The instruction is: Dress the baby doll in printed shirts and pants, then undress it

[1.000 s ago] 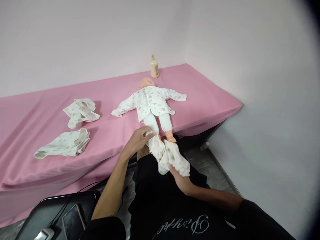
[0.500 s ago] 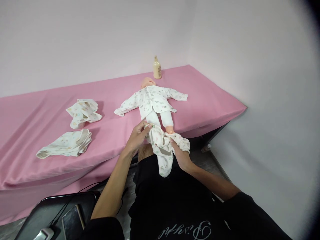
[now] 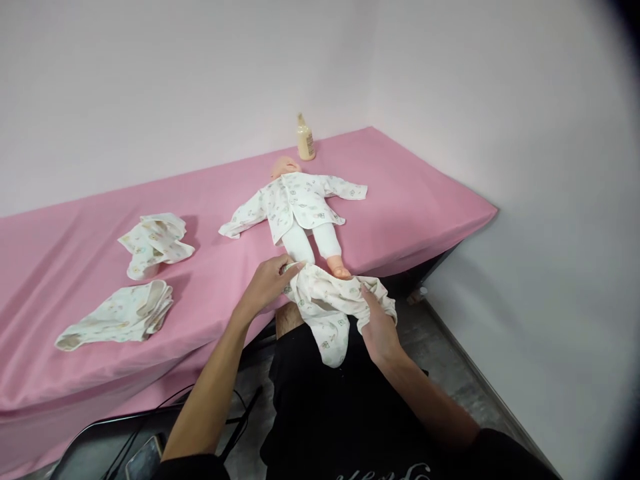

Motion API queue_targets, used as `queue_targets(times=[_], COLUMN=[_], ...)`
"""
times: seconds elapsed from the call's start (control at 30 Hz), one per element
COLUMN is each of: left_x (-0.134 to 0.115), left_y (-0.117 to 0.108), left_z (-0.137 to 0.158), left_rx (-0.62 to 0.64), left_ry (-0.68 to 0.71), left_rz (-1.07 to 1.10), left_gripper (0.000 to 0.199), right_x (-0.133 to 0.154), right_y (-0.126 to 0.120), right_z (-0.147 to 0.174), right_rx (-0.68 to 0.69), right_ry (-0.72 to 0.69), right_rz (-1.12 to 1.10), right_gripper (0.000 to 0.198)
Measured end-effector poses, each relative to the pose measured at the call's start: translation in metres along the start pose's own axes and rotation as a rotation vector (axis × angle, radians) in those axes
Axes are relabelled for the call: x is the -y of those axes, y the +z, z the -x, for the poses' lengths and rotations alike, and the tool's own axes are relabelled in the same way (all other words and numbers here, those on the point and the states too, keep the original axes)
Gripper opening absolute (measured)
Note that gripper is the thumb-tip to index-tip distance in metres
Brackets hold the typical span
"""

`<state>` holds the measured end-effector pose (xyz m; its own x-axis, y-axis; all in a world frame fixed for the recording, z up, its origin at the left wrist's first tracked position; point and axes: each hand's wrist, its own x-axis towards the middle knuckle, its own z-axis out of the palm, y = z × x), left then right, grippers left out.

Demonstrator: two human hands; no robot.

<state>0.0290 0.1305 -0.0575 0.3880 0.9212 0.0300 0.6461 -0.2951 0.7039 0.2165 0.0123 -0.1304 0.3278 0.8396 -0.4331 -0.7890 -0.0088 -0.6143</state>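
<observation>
Left hand: the left hand (image 3: 265,285) pinches one edge of a white cotton garment with small printed figures (image 3: 323,293), thumb on top.
Right hand: the right hand (image 3: 381,333) grips the bunched other side of that garment, thumb over the folds.
Garment: stretched between both hands at the bed's near edge, one leg-like part hanging down over the person's dark clothing.
Doll: a baby doll with soft white legs (image 3: 326,239) lies face up, in a white printed long-sleeved jacket (image 3: 304,203); one bare foot shows just beside the garment, the other is hidden, perhaps inside it.
Pink cloth-covered bed (image 3: 425,200): a cream pump bottle (image 3: 305,141) stands near the doll's head; a crumpled printed white cloth (image 3: 156,245) and a folded printed white cloth (image 3: 117,315) lie to the left.
</observation>
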Motion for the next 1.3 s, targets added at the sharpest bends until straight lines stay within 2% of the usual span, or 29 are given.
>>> queue_targets(times=[0.1,0.3,0.43,0.53,0.7,0.77,0.87,0.9,0.93,1.0,1.07,1.13,1.3], left_x=[-0.002,0.008,0.012,0.012,0.010,0.005,-0.015,-0.023,-0.031,-0.043,-0.048,-0.047,-0.043], left_y=[-0.001,-0.007,-0.012,-0.013,-0.014,-0.015,-0.013,-0.010,-0.007,0.002,0.013,0.023,0.032], left_z=[-0.002,0.000,0.002,0.000,-0.003,-0.005,-0.015,-0.020,-0.027,-0.044,-0.062,-0.077,-0.087], left_rx=[0.031,0.059,0.096,0.142,0.181,0.141,-0.007,-0.014,0.034,0.235,0.409,0.462,0.448], left_ry=[0.017,0.020,0.009,-0.011,-0.024,-0.001,0.128,0.203,0.289,0.457,0.551,0.598,0.716], left_rz=[-0.073,-0.165,-0.249,-0.277,-0.286,-0.276,-0.280,-0.301,-0.334,-0.416,-0.487,-0.534,-0.606], left_gripper=[0.042,0.044,0.047,0.049,0.047,0.041,0.028,0.026,0.026,0.030,0.038,0.039,0.026], right_x=[0.001,0.013,0.021,0.023,0.016,0.011,0.004,0.002,0.001,0.001,0.004,0.009,0.023], right_y=[-0.004,-0.006,-0.008,-0.010,-0.010,-0.009,-0.006,-0.004,-0.003,-0.001,0.002,0.006,0.017], right_z=[-0.004,-0.013,-0.019,-0.021,-0.022,-0.021,-0.020,-0.020,-0.020,-0.019,-0.017,-0.014,-0.003], right_rx=[0.002,0.173,0.324,0.392,0.350,0.321,0.275,0.257,0.239,0.207,0.192,0.199,0.213], right_ry=[0.006,-0.117,0.051,0.145,0.185,0.184,0.190,0.195,0.197,0.184,0.155,0.123,0.090], right_rz=[-0.002,-0.029,-0.033,-0.118,-0.215,-0.224,-0.228,-0.233,-0.238,-0.234,-0.202,-0.154,-0.066], right_gripper=[0.041,0.031,0.035,0.034,0.016,0.009,0.008,0.009,0.011,0.021,0.033,0.040,0.037])
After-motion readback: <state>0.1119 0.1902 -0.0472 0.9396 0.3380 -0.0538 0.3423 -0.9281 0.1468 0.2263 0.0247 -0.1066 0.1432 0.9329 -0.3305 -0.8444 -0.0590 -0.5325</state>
